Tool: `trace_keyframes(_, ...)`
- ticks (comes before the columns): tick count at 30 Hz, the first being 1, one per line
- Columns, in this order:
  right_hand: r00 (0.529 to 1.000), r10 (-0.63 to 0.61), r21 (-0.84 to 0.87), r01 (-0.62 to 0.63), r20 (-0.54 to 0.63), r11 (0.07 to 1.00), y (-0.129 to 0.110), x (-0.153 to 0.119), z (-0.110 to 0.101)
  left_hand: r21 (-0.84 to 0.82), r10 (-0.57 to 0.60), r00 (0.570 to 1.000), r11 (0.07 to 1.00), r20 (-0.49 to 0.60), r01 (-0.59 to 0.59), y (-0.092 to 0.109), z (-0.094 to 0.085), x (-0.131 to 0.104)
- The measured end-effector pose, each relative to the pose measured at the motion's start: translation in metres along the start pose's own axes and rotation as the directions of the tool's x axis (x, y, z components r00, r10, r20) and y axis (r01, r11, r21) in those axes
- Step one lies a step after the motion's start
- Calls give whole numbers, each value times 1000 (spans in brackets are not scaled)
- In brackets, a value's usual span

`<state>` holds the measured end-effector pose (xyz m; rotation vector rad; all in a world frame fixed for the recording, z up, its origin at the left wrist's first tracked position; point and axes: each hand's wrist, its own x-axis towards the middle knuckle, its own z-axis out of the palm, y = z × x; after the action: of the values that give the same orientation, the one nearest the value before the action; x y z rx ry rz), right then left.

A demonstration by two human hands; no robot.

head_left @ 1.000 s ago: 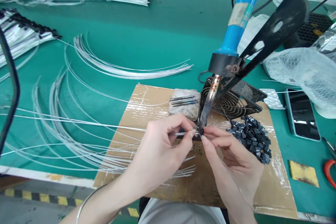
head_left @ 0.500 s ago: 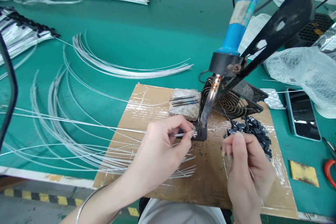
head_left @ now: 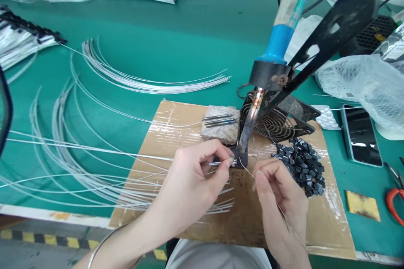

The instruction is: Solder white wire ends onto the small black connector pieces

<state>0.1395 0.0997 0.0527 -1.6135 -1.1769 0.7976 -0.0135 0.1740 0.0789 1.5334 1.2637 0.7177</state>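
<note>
Between the thumb and fingertips of my left hand [head_left: 197,178] is the end of a thin white cable [head_left: 126,154], which trails off to the left. Its tip is beside the soldering iron [head_left: 250,126], clamped tip-down with a blue handle, over a small black pad [head_left: 243,162]. My right hand [head_left: 280,206] pinches a thin solder wire [head_left: 247,170]; its far end reaches up to the iron's tip, and the rest runs back through the palm. Whether the solder touches the cable end is too small to tell.
Loose white cables [head_left: 72,155] fan across the cardboard [head_left: 252,218] on the left. Near my right hand lies a pile of small black pieces [head_left: 301,166]. Behind stand a fan [head_left: 274,122] and a grey block [head_left: 221,132] with metal rods. A phone [head_left: 361,136], yellow sponge [head_left: 362,205] and scissors [head_left: 394,201] lie rightward.
My right hand has moved left and forward, bringing the solder wire's end to the iron's tip. My left hand keeps the cable in nearly the same place.
</note>
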Motion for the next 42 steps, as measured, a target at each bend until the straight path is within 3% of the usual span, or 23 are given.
trace_keyframes(3, 998, -55, 87, 56, -15, 995, 2, 2, 0, 12, -1, 1000, 1000, -4, 1, 0, 0, 1)
trace_keyframes(9, 999, 46, 239, -42, -13, 970, -6, -1, 2, 5, 4, 1000, 1000, -7, -4, 2, 1, 1)
trace_keyframes(12, 994, 94, 237, -80, -50, 968, -10, -2, 4, -16, 6, 1000, 1000, -17, -6, 2, 1, 2)
trace_keyframes(26, 997, 53, 213, -40, -57, 976, -11, -2, 3, -34, 31, 999, 999, -21, -32, 5, 0, 1)
trace_keyframes(42, 990, 106, 224, -84, -88, 971, -12, -4, 4, -19, 19, 1000, 1000, -18, -20, 6, -1, 1)
